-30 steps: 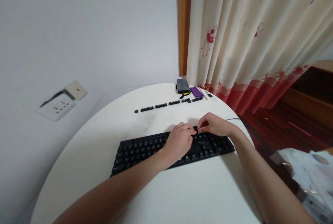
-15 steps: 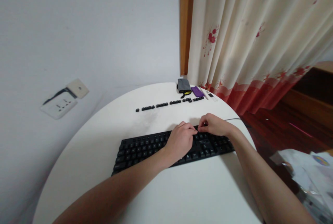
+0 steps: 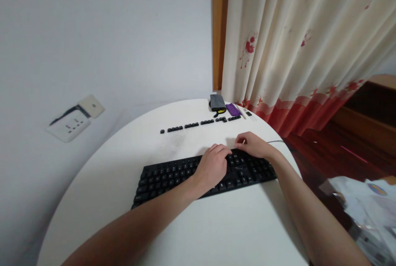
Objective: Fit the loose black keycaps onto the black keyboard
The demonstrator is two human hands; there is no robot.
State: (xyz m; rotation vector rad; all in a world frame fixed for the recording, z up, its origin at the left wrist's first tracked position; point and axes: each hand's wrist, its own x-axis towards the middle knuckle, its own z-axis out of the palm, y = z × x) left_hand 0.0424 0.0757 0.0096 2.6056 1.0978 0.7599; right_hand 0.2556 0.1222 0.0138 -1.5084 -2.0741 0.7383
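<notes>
A black keyboard [image 3: 173,175] lies at a slant across the white table, with an open strip along its top row. My left hand [image 3: 213,167] rests over its middle, the fingers stretched over the upper keys and holding nothing visible. At the keyboard's upper right edge is my right hand [image 3: 249,144], thumb and fingertips curled towards each other. Whatever may be between those fingertips is too small to make out. Beyond the keyboard, small black keycaps [image 3: 192,125] lie in a row of groups, with a single keycap [image 3: 162,131] at the left end.
At the far end of the round white table [image 3: 93,200] are a grey pouch [image 3: 218,102], a purple cloth [image 3: 233,109] and a thin pale stick [image 3: 241,111]. A cable [image 3: 275,141] runs off to the right. Wall and curtain [image 3: 262,51] border the table; plastic bags [image 3: 361,200] sit at right.
My right hand has lifted slightly back from the keys to the keyboard's top edge, away from the left fingertips. My left hand stays nearly in place. The view has shifted slightly.
</notes>
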